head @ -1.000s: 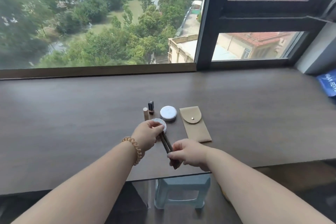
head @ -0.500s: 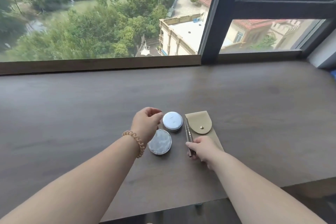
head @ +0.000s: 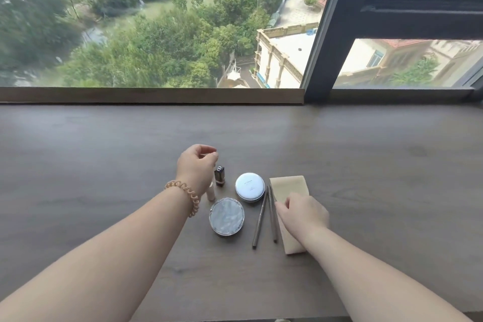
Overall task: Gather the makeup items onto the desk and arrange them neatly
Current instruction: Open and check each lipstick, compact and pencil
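Both pencils (head: 264, 214) released onto tabletop (head: 104, 165), right hand (head: 303, 213) flat on tan pouch (head: 288, 188) beside them, left hand (head: 196, 170) loosely curled, empty, above lipstick (head: 220, 175), compact (head: 249, 186) lettering unreadable

Both forearms are bare, no sleeves in sight, and a coiled amber bracelet (head: 186, 197) rings the left wrist.

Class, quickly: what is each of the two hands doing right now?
Left hand: loosely curled above the small bottles, holding nothing visible.
Right hand: resting flat, palm down, on the tan pouch, not gripping it.
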